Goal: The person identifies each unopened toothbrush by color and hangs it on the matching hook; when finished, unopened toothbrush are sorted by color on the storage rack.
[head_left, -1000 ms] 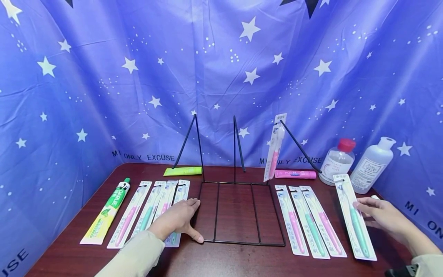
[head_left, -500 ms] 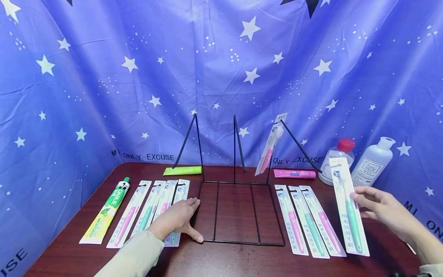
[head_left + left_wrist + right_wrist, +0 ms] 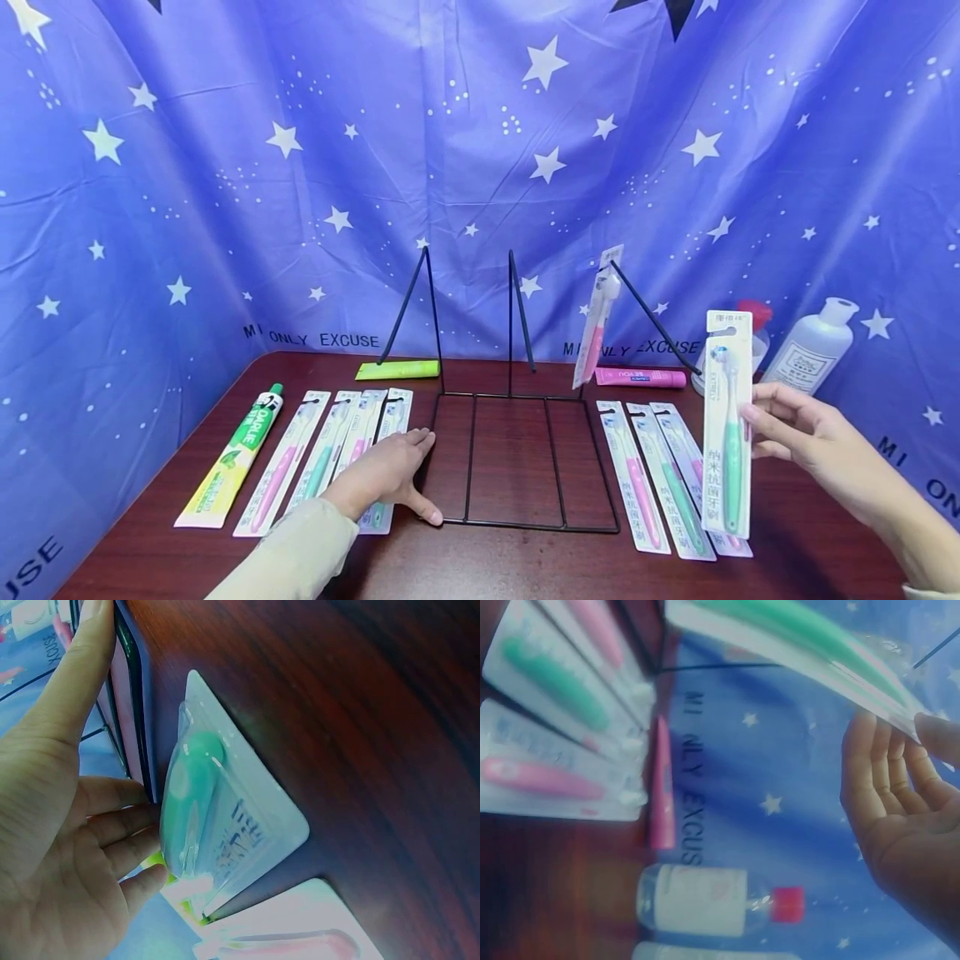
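My right hand (image 3: 813, 442) pinches the side edge of a packaged green toothbrush (image 3: 731, 458), held upright above the table. In the right wrist view, thumb and fingers meet at the edge of that pack (image 3: 810, 652). My left hand (image 3: 390, 479) rests at the left side of a black wire rack (image 3: 517, 527), its thumb along the front left corner. From the left wrist, its fingers look fairly straight and hold nothing; a green toothbrush pack (image 3: 202, 795) lies beside them. One packaged pink toothbrush (image 3: 598, 321) hangs on the rack's right hook.
Packaged toothbrushes (image 3: 630, 475) lie to the right of the rack, and several more (image 3: 288, 462) to its left. A toothpaste tube (image 3: 236, 458) is at far left. Behind are a yellow-green tube (image 3: 397, 370), a pink tube (image 3: 641, 378) and two bottles (image 3: 810, 346), one partly hidden.
My right hand has lifted the green toothbrush pack off the table and moved it left, turning it more upright. The hanging pink pack has swung slightly. The left hand stays in place.
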A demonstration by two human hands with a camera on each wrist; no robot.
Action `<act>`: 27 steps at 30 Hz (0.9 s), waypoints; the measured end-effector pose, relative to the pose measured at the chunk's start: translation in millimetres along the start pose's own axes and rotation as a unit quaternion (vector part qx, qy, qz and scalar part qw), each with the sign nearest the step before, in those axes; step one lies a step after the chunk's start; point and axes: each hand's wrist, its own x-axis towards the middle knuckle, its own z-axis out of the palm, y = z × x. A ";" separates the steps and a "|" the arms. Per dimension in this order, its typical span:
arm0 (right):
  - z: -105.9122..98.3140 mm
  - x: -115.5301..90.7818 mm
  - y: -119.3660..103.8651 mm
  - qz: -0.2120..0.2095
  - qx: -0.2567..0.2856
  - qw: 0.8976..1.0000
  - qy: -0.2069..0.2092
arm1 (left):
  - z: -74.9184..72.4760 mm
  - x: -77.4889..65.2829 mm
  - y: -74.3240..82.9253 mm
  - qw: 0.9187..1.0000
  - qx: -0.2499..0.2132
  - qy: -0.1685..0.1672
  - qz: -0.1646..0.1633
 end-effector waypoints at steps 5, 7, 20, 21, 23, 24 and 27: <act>2.4 -0.5 -10.8 -0.053 0.082 0.994 -0.042 | -0.4 0.6 -0.2 1.000 -0.002 -0.001 0.001; 2.8 -2.2 -13.9 -0.068 0.107 0.990 -0.063 | -0.6 0.9 -0.1 1.000 -0.001 0.001 0.003; 23.0 -9.0 -41.8 -0.169 0.180 0.956 -0.156 | -1.4 1.0 0.7 1.000 0.005 -0.004 -0.001; 26.1 -10.3 -45.1 -0.168 0.146 0.964 -0.146 | -1.5 0.9 0.7 1.000 0.006 -0.004 -0.002; 32.6 -13.1 -51.9 -0.164 0.071 0.976 -0.124 | -1.4 0.8 0.6 1.000 0.007 -0.005 -0.004; 36.1 -14.4 -55.6 -0.157 0.034 0.980 -0.113 | -1.6 0.6 0.8 1.000 0.007 -0.005 -0.004; 48.1 -17.8 -65.5 -0.150 -0.038 0.983 -0.101 | -2.0 0.4 1.5 1.000 0.005 -0.007 -0.005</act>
